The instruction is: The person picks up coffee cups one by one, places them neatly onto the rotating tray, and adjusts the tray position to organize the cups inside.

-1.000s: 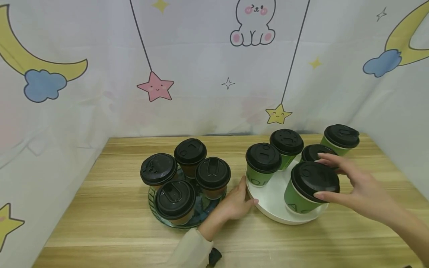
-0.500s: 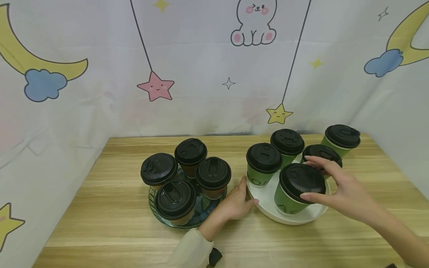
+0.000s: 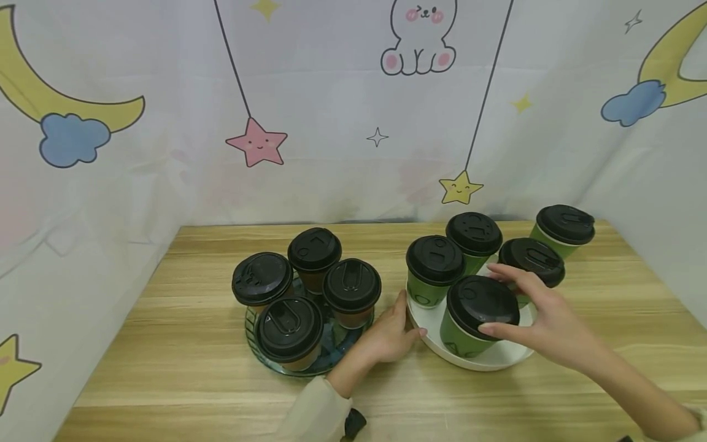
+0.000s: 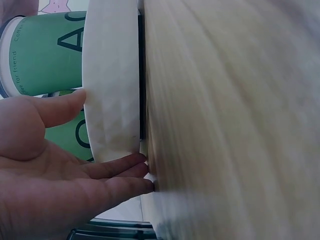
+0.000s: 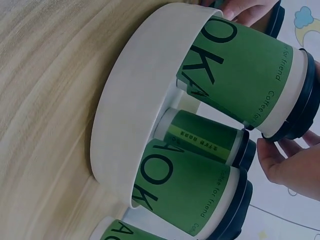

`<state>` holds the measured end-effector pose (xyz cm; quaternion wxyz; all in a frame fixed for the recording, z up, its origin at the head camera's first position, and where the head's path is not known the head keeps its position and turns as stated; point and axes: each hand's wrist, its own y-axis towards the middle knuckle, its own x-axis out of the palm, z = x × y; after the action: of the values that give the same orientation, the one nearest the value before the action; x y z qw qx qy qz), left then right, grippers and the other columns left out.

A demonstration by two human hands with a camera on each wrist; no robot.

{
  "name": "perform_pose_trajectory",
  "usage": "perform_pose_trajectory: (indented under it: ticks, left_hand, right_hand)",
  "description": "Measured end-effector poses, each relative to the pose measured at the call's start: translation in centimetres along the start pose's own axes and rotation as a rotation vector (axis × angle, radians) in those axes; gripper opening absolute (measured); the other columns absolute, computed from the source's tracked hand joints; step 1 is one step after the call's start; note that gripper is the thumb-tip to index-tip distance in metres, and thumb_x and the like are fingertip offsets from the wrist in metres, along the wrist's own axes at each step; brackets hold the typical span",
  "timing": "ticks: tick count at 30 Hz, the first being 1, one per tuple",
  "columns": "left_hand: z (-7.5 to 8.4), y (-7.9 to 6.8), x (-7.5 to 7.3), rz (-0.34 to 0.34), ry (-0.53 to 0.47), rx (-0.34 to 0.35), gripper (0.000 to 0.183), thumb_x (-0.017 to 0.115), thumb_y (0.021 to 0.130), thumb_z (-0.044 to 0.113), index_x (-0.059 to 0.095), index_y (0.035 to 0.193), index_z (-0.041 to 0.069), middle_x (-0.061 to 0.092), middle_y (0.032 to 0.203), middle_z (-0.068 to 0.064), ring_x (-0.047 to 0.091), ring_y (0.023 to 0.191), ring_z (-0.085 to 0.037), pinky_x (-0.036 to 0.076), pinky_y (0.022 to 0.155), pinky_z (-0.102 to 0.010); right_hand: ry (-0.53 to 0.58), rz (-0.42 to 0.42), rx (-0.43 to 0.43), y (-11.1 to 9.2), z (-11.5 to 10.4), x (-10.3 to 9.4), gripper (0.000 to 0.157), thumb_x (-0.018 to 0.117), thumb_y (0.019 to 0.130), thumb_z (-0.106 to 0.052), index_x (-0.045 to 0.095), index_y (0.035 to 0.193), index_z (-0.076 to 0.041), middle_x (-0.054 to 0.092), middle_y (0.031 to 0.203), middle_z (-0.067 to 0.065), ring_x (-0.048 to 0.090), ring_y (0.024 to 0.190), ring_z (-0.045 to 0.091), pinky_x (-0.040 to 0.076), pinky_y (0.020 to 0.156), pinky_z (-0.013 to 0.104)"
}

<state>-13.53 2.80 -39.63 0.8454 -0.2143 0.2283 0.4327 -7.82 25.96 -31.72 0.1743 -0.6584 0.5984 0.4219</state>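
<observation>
My right hand [image 3: 547, 322] pinches the black lid of a green paper coffee cup [image 3: 463, 339], thumb in front and fingers behind. This cup stands near the front of a round white tray [image 3: 436, 345], upright or nearly so. In the right wrist view the cup [image 5: 242, 70] is at the tray's rim; I cannot tell whether its base touches the tray. My left hand [image 3: 389, 339] touches the tray's left side. The left wrist view shows its thumb on the upper rim and straight fingertips against the lower wall [image 4: 114, 90].
Other green lidded cups [image 3: 428, 291] stand on the tray. Another green cup [image 3: 562, 232] sits behind it at the right. Left of the left hand, a dark glass plate [image 3: 251, 334] bears several brown cups [image 3: 301, 362] with black lids. A printed cloth [image 3: 331, 184] hangs behind the table.
My right hand has moved the green cup leftward across the front of the tray, closer to the front-left green cup. The left hand and the tray have kept their place.
</observation>
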Motion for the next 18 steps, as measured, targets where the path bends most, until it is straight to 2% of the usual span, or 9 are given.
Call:
perform_pose_trajectory:
  ticks: [10, 18]
  left_hand:
    - [0.02, -0.01, 0.0, -0.011, -0.002, -0.02, 0.078, 0.057, 0.091, 0.023, 0.007, 0.143, -0.008, 0.026, 0.141, -0.029, 0.028, 0.13, -0.036, 0.027, 0.103, -0.044]
    - [-0.01, 0.02, -0.05, -0.018, 0.003, -0.021, 0.08, 0.058, 0.091, 0.024, 0.006, 0.143, -0.008, 0.026, 0.141, -0.029, 0.027, 0.13, -0.035, 0.026, 0.103, -0.044]
  right_hand:
    - [0.027, 0.022, -0.056, -0.01, 0.32, 0.7, 0.083, 0.084, 0.064, -0.017, 0.042, 0.136, -0.015, 0.053, 0.119, 0.007, 0.043, 0.103, -0.001, 0.032, 0.083, 0.007]
    - [0.036, 0.021, -0.068, 0.0, 0.34, 0.77, 0.084, 0.084, 0.064, -0.016, 0.042, 0.136, -0.014, 0.053, 0.12, 0.006, 0.043, 0.103, -0.001, 0.032, 0.083, 0.008]
